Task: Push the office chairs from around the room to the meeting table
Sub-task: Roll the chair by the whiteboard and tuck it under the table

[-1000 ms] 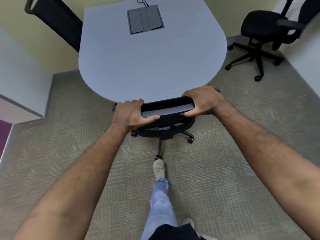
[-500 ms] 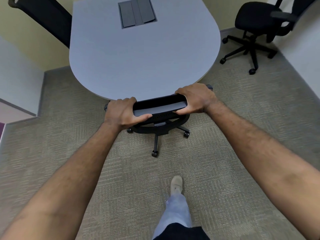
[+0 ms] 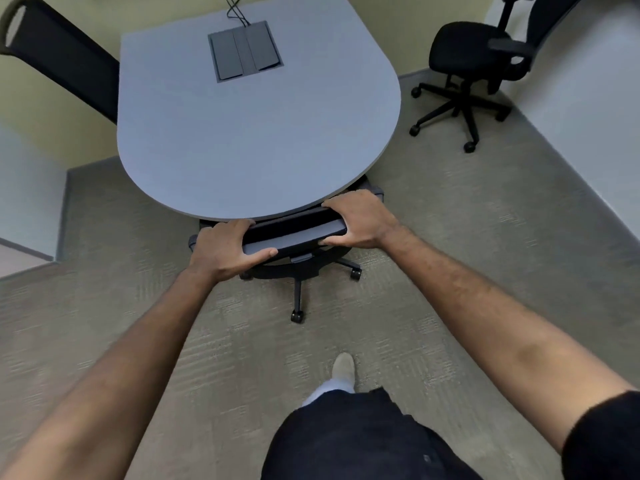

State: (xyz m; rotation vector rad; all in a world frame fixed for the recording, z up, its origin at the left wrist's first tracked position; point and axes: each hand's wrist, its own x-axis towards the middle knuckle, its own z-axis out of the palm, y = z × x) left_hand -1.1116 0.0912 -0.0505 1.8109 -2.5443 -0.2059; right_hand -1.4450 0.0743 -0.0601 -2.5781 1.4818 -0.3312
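both hands grip the top of a black wheeled office chair's backrest: left hand at one end, right hand at the other. its seat is tucked under the grey round-ended meeting table, so looks abt done. a black mesh-back chair sits at the table's left. a black swivel chair w/ armrests by the far-right wall is prob next.

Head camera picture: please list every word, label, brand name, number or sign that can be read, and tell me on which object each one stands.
None: no text can be read anywhere in this view.
The grey table, its cable hatch, the chair gripped by the left hand and the right hand, the chair in the corner and the chair on the left side show no label or logo.
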